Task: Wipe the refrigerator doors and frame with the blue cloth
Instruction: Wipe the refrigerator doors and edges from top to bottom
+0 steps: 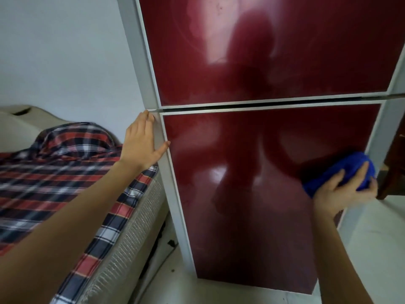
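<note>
A refrigerator with two glossy dark red doors fills the view: the upper door [274,47] and the lower door [252,194], each edged by a silver-grey frame [162,137]. My right hand [344,191] grips a bunched blue cloth [341,170] and presses it against the right side of the lower door. My left hand [142,143] lies flat, fingers apart, on the frame at the lower door's upper left corner, thumb on the door edge. A dark reflection shows in both doors.
A bed [122,244] with a red, black and white plaid sheet [65,172] stands close against the refrigerator's left side. A pale wall [65,51] is behind it. White tiled floor [372,249] lies at the right, with dark wooden furniture [392,163] at the right edge.
</note>
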